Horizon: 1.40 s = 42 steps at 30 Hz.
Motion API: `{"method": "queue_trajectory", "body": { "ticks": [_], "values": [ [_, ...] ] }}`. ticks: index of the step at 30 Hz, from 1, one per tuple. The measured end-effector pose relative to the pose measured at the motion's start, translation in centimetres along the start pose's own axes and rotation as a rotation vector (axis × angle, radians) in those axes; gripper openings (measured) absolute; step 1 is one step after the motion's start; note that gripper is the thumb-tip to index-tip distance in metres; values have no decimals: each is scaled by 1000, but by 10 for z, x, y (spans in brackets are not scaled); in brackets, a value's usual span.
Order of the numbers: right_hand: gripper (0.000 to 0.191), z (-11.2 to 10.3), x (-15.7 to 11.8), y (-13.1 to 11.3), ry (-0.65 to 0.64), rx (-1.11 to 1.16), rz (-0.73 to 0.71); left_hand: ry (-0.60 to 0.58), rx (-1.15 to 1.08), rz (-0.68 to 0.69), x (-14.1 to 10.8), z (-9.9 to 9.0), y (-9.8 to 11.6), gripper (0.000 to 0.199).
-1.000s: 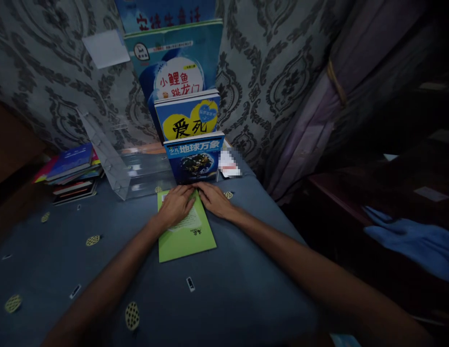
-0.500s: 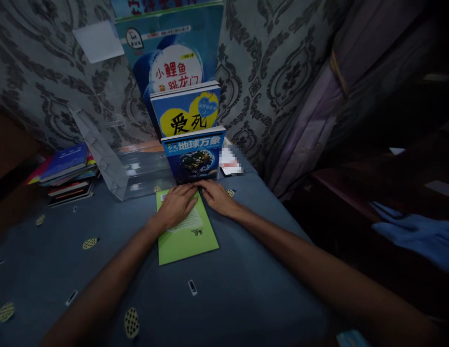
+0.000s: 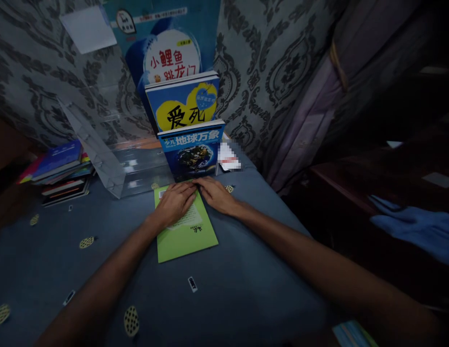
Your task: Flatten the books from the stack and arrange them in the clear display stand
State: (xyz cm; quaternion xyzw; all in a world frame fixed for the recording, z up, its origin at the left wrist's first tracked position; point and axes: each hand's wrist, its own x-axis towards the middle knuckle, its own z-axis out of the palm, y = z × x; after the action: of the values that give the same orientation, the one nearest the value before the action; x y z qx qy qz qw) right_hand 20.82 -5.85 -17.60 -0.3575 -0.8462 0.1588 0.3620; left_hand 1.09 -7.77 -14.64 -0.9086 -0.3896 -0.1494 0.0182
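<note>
The green book [image 3: 188,243] is lying flat on the blue cloth [image 3: 246,284], right in front of the clear plastic stand [image 3: 114,176]. It is showing a pale patch with small writing. The left hand [image 3: 176,202] is resting palm down on the top part of the book. Its grip is staying loose and open, with the fingers lying side by side. The right hand [image 3: 216,195] is bending its fingers over the top right corner of the book, but I cannot tell if its grip is pinching anything. The fingertips of both hands are meeting, or almost meeting, at the top edge.

Just behind the fingers, the Earth book [image 3: 193,159] is standing in the stand and leaning back. A blue and yellow book [image 3: 184,106] is peeking out over it, and a big teal book [image 3: 173,53] is rising behind that one.

A pile of books [image 3: 63,168] is sitting to the left of the stand. A small white thing [image 3: 229,158], too blurry to make out, is lying on the right. A white card [image 3: 90,30] is showing in front of the swirly wall [image 3: 246,77]. A purple curtain [image 3: 307,120] is hanging beside the wall, and a blue piece of cloth [image 3: 415,229] is lying far to the right.
</note>
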Motion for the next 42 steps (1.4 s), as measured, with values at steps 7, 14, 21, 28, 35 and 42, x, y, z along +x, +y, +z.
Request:
{"method": "queue_trajectory", "body": {
  "ticks": [7,14,21,28,35,42],
  "values": [
    [48,-3,-12,-6,-6,0,1,84,-46,112,-2,1,-2,34],
    [49,-3,-18,-6,-18,-19,-3,88,-66,124,-4,1,-4,34],
    [52,-6,-29,-12,-29,-14,-43,-11,-93,150,-18,-2,-2,44],
    [51,-7,-29,-16,-17,-22,-49,-40,-76,117,-21,-3,3,43],
    [48,-9,-37,-21,-34,-10,-30,34,-151,205,-23,-6,7,35],
    [44,-12,-37,-25,-31,-15,-19,17,-130,180,-25,-7,10,36]
  ]
}}
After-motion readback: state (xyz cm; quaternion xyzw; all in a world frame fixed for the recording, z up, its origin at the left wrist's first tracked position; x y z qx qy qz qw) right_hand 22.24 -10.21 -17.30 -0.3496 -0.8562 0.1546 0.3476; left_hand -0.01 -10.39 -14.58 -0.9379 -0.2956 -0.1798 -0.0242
